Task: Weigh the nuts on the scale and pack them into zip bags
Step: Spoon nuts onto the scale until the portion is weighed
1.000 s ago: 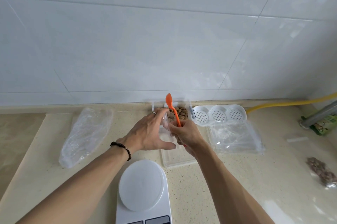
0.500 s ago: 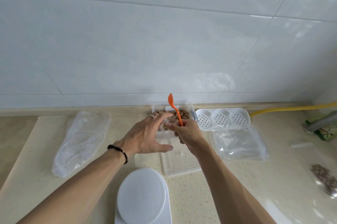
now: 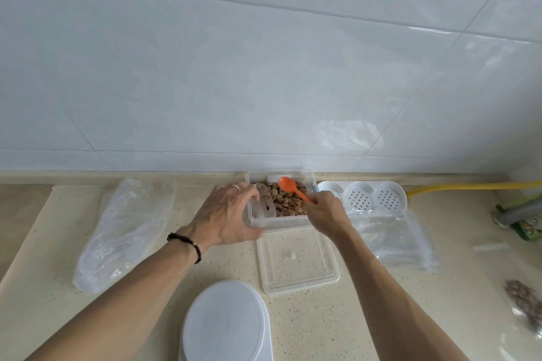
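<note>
**At the bench back edge: spoon in the nut tub**

Against the wall sits a clear tub (image 3: 281, 221) of nuts (image 3: 289, 202). The right hand (image 3: 325, 211) pinches the handle of an orange spoon (image 3: 290, 187); its bowl lies on the nuts, and the handle end is hidden in the fingers. The left hand (image 3: 227, 215) curls round the tub's left end, with a clear bag (image 3: 265, 205) pinched there; film and tub wall blur together, so the bag's outline and mouth are hard to make out.

A clear lid (image 3: 299, 261) lies flat just in front of the tub. Nearer still, the white scale (image 3: 225, 322) is cut off by the lower frame edge; its display is out of view.

Right of the tub: a white perforated tray (image 3: 372, 199), partly behind the right hand, with a stack of clear bags (image 3: 396, 240) in front of it. A filled bag of nuts (image 3: 525, 302) is clipped by the right edge. A crumpled plastic sleeve (image 3: 123, 228) lies well to the left on the bench (image 3: 381, 316).
</note>
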The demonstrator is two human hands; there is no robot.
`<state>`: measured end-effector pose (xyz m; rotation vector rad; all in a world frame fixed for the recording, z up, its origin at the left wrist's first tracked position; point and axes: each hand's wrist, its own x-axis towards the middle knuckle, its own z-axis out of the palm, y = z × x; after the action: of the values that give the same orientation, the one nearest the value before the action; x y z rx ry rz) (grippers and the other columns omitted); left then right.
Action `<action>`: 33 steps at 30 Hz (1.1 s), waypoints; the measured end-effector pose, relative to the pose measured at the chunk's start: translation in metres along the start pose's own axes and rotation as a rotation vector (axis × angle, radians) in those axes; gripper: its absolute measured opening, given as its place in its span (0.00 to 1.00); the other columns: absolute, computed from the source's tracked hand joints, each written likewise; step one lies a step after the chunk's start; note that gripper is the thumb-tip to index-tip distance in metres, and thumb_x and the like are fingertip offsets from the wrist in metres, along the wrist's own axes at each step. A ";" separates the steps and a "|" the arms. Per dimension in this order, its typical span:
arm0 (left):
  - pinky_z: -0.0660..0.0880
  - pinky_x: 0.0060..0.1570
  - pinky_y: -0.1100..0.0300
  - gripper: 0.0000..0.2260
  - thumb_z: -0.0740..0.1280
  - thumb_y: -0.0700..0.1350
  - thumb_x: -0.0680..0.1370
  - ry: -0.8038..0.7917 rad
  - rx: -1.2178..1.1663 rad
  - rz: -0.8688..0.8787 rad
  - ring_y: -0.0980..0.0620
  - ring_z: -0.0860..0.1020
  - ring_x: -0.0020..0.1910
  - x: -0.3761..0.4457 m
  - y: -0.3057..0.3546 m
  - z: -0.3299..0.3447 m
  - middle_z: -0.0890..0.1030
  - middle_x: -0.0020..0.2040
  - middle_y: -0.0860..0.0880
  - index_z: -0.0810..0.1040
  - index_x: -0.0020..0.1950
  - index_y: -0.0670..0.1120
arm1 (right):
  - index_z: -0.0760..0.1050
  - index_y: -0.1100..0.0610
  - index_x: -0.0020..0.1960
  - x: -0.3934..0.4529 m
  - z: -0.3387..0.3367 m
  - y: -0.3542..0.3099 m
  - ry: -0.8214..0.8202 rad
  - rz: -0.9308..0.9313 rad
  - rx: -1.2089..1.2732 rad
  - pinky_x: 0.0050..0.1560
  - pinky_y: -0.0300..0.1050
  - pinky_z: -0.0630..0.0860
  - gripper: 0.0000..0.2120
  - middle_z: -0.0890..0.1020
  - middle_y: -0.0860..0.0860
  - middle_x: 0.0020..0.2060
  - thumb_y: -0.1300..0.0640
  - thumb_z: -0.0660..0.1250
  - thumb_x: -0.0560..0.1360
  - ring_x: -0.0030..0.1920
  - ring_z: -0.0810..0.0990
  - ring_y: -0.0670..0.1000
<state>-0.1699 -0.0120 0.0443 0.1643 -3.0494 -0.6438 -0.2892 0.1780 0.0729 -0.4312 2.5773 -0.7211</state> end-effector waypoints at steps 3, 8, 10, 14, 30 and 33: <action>0.67 0.60 0.54 0.30 0.70 0.68 0.64 -0.002 0.010 -0.029 0.51 0.72 0.60 0.002 -0.006 0.003 0.75 0.62 0.51 0.71 0.59 0.52 | 0.83 0.55 0.43 0.009 -0.006 0.010 0.195 -0.022 0.040 0.31 0.38 0.71 0.10 0.82 0.50 0.33 0.65 0.64 0.73 0.32 0.78 0.50; 0.67 0.62 0.53 0.31 0.71 0.68 0.62 -0.015 -0.044 -0.070 0.50 0.71 0.63 0.001 -0.014 0.006 0.73 0.64 0.51 0.70 0.57 0.53 | 0.83 0.57 0.44 0.020 -0.006 0.017 0.299 -0.036 0.227 0.29 0.30 0.70 0.07 0.82 0.50 0.34 0.66 0.67 0.73 0.32 0.79 0.47; 0.67 0.62 0.53 0.31 0.72 0.68 0.62 -0.008 -0.057 -0.079 0.51 0.70 0.64 0.001 -0.015 0.006 0.72 0.66 0.51 0.70 0.57 0.54 | 0.84 0.58 0.44 0.022 0.002 0.017 0.237 -0.049 0.231 0.28 0.33 0.73 0.07 0.83 0.51 0.36 0.65 0.67 0.74 0.31 0.79 0.47; 0.66 0.59 0.52 0.35 0.71 0.71 0.61 0.035 -0.023 -0.082 0.51 0.70 0.63 0.000 -0.020 0.006 0.72 0.65 0.52 0.70 0.60 0.53 | 0.83 0.57 0.45 0.024 0.019 0.016 0.136 -0.027 0.313 0.28 0.33 0.72 0.05 0.82 0.50 0.36 0.64 0.69 0.74 0.30 0.76 0.45; 0.70 0.58 0.54 0.38 0.73 0.70 0.61 0.068 -0.023 -0.158 0.50 0.71 0.59 0.014 -0.013 0.007 0.70 0.63 0.49 0.68 0.64 0.52 | 0.80 0.67 0.46 0.013 0.013 0.029 0.056 0.270 0.943 0.24 0.38 0.66 0.03 0.82 0.61 0.38 0.70 0.67 0.75 0.24 0.68 0.46; 0.71 0.55 0.54 0.38 0.73 0.68 0.61 0.086 -0.008 -0.161 0.50 0.71 0.59 0.020 -0.009 0.007 0.71 0.62 0.49 0.68 0.63 0.51 | 0.80 0.66 0.45 0.006 0.004 0.035 0.077 0.274 0.957 0.26 0.39 0.65 0.03 0.84 0.61 0.38 0.70 0.67 0.75 0.24 0.68 0.47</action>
<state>-0.1890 -0.0194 0.0345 0.4292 -2.9719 -0.6382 -0.2990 0.2020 0.0489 0.2527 1.9632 -1.7132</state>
